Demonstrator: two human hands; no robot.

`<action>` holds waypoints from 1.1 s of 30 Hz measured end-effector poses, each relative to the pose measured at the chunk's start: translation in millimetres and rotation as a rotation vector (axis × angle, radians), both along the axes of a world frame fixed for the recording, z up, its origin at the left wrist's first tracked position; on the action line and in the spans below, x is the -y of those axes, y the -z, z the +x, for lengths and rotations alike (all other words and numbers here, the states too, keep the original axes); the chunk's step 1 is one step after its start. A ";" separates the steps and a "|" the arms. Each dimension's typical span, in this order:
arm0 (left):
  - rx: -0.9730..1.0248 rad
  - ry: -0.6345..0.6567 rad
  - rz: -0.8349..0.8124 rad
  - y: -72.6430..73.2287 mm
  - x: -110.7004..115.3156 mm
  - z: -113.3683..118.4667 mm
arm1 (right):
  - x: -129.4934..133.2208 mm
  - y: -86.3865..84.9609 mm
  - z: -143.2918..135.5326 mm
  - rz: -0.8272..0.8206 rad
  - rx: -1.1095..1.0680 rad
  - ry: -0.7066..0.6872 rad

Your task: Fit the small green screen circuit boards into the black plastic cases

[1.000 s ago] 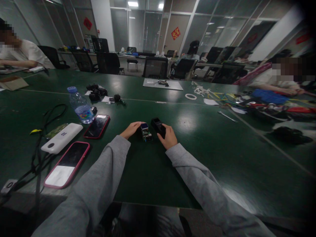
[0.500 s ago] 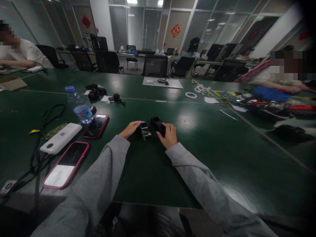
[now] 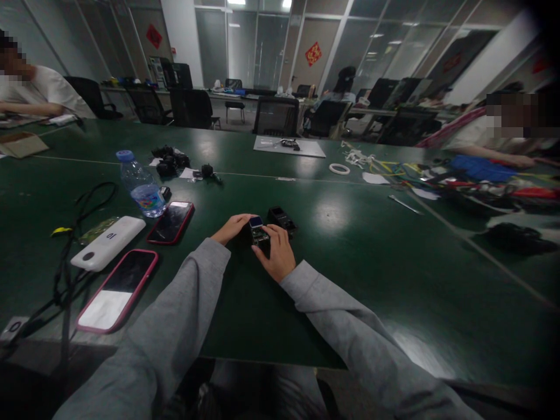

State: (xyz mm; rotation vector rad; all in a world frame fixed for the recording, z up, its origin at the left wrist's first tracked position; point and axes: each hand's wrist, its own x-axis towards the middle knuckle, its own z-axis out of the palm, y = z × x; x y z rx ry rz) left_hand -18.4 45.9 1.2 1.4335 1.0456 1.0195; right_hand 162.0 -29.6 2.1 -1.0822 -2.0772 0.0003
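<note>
A small circuit board (image 3: 259, 234) with a little screen (image 3: 256, 222) at its far end is between my hands, near the middle of the table. My left hand (image 3: 231, 228) grips its left side by the screen, the fingertips partly hidden. From the right, my right hand (image 3: 279, 252) closes on the board, its thumb at the near end and its fingers along the right edge. Just beyond those fingers a black plastic housing (image 3: 281, 217) lies on the table, untouched as far as I can see.
To the left lie two phones (image 3: 119, 291), a white power bank (image 3: 109, 243), black cables and a water bottle (image 3: 140, 185). Black parts (image 3: 170, 161) and a white board (image 3: 306, 149) are farther back. Tangled wires (image 3: 476, 169) and a wrench (image 3: 405, 204) lie right. People sit at both sides.
My right hand has let go of the black housing and moved left onto the circuit board. The housing stays on the table. My left hand keeps its hold.
</note>
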 end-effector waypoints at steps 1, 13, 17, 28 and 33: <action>0.002 0.003 -0.003 0.7 -0.2 -0.3 | 0.4 1.6 -2.1 -0.016 0.009 -0.002; -0.003 0.018 -0.011 -2.2 2.3 0.1 | -11.1 17.3 -6.7 -0.148 -0.010 -0.017; -0.003 0.033 -0.016 -3.2 2.8 -0.2 | -13.9 21.4 -9.7 -0.150 -0.016 0.004; 0.142 0.084 -0.029 -0.3 1.5 -2.9 | 1.4 -5.3 14.3 -0.232 -0.303 -0.047; 0.172 0.106 -0.025 1.1 -0.7 -5.3 | 10.8 -33.8 112.0 0.025 -0.373 0.188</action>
